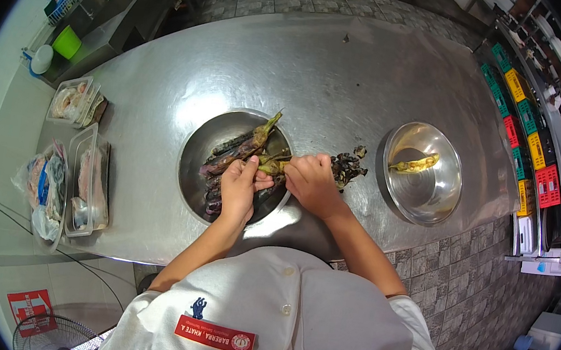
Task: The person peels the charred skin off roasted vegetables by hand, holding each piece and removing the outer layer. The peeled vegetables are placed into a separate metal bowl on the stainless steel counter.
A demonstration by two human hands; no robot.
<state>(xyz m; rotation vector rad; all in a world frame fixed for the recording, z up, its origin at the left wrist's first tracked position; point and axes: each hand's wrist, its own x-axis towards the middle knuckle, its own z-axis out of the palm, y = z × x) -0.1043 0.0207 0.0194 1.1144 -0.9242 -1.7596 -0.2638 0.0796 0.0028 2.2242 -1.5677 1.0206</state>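
My left hand (pixel 238 187) pinches a charred eggplant (pixel 275 166) near its green stem end, above the right side of a steel bowl (pixel 188 175). On the same eggplant, just past the bowl's rim, my right hand (pixel 313 184) closes its fingers; they hide much of the flesh. Several blackened eggplants (pixel 224 163) lie in the bowl, one with its stem reaching over the far rim. Beyond my right hand sits a pile of burnt skin peelings (pixel 347 170) on the table. A second steel bowl (pixel 420 201) at the right holds one peeled, yellowish eggplant (pixel 419 164).
The steel table (pixel 293 62) bears a few dark scraps. At its left edge stand plastic tubs of raw meat or fish (pixel 92 190) and a bagged tub (pixel 48 190). A sink counter (pixel 105 25) is far left. Colored crates (pixel 535 152) fill a rack at right.
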